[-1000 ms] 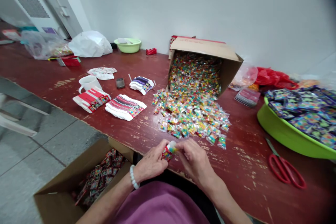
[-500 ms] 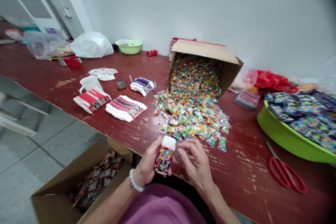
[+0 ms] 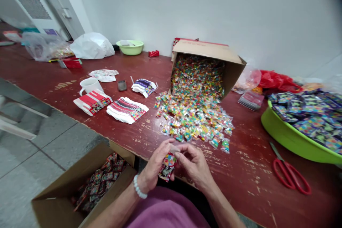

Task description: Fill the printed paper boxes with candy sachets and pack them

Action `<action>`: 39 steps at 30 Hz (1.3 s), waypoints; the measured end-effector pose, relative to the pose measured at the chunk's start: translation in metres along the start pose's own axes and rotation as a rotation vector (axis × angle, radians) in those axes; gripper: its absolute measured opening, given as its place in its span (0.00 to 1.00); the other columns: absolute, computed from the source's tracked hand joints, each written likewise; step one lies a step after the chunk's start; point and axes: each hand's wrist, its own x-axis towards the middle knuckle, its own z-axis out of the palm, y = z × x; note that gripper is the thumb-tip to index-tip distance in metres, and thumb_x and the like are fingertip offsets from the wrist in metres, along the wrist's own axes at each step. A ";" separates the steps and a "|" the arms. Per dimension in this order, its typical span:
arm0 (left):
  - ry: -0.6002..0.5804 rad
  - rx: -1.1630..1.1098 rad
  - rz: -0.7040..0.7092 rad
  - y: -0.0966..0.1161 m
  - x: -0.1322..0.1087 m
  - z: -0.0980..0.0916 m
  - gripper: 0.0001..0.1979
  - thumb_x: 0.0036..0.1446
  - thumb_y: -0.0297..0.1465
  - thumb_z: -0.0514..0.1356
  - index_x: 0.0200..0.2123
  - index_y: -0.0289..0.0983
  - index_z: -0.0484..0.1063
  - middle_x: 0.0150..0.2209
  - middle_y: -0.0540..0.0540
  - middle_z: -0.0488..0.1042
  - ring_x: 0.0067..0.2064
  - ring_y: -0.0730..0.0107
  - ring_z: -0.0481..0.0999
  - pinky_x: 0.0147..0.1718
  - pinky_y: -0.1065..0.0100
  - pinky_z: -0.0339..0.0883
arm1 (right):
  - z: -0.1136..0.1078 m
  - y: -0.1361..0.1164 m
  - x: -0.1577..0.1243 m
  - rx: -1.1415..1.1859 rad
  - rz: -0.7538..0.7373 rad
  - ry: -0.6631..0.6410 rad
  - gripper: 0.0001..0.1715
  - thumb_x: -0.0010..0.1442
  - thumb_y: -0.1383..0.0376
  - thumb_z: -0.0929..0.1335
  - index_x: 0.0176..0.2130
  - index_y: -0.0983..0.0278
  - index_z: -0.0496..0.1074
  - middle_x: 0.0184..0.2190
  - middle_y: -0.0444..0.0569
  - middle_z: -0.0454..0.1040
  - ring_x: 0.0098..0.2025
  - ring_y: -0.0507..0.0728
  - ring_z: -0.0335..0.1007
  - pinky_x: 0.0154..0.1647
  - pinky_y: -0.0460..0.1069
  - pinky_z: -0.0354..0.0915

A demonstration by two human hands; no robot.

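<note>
My left hand (image 3: 154,165) is closed around a small printed candy box (image 3: 167,166), red and black with a colourful picture, just in front of the table edge. The fingers of my right hand (image 3: 197,166) pinch the white flap at its top; they partly cover the flap. Beyond my hands lies a heap of small clear packets of coloured candy (image 3: 192,121), spilling from a tipped cardboard carton (image 3: 208,48). To the left is a fanned row of flattened red-and-white boxes (image 3: 127,110).
An open carton (image 3: 50,203) with filled red-black boxes stands below left. Red-handled scissors (image 3: 291,174) lie right, near a green basin (image 3: 283,135) heaped with purple packets. A mug (image 3: 91,85), a bundle of boxes (image 3: 93,102) and purple box blanks (image 3: 144,87) sit left.
My right hand has moved left to the top of the candy box and now pinches its flap. My left hand has shifted up over the box's upper side. The view has shifted slightly.
</note>
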 end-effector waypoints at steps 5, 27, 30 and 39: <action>-0.020 -0.072 -0.102 -0.001 0.002 -0.003 0.29 0.62 0.49 0.53 0.60 0.39 0.66 0.37 0.43 0.78 0.19 0.71 0.73 0.16 0.71 0.67 | -0.006 -0.007 0.000 -0.249 -0.322 -0.088 0.07 0.62 0.63 0.69 0.39 0.60 0.78 0.37 0.49 0.80 0.42 0.58 0.74 0.46 0.52 0.66; 0.069 -0.293 -0.082 -0.007 0.009 -0.010 0.20 0.55 0.34 0.57 0.51 0.34 0.73 0.31 0.47 0.78 0.22 0.72 0.74 0.21 0.72 0.67 | 0.020 -0.003 -0.014 -0.337 -0.337 -0.140 0.26 0.56 0.64 0.74 0.54 0.58 0.68 0.54 0.54 0.69 0.56 0.63 0.65 0.55 0.58 0.64; 0.139 -0.196 -0.036 -0.001 0.002 -0.023 0.22 0.58 0.42 0.58 0.52 0.38 0.69 0.26 0.49 0.76 0.17 0.70 0.72 0.16 0.71 0.63 | 0.032 0.009 -0.019 -0.379 -0.292 -0.179 0.57 0.45 0.58 0.80 0.66 0.57 0.53 0.64 0.58 0.57 0.64 0.69 0.55 0.61 0.62 0.60; 0.795 1.049 0.163 0.049 -0.072 -0.170 0.24 0.57 0.52 0.55 0.47 0.42 0.75 0.47 0.43 0.79 0.49 0.53 0.76 0.46 0.59 0.68 | 0.014 0.062 0.001 -0.406 -0.102 0.005 0.34 0.60 0.62 0.68 0.62 0.60 0.57 0.54 0.56 0.66 0.41 0.58 0.70 0.46 0.57 0.70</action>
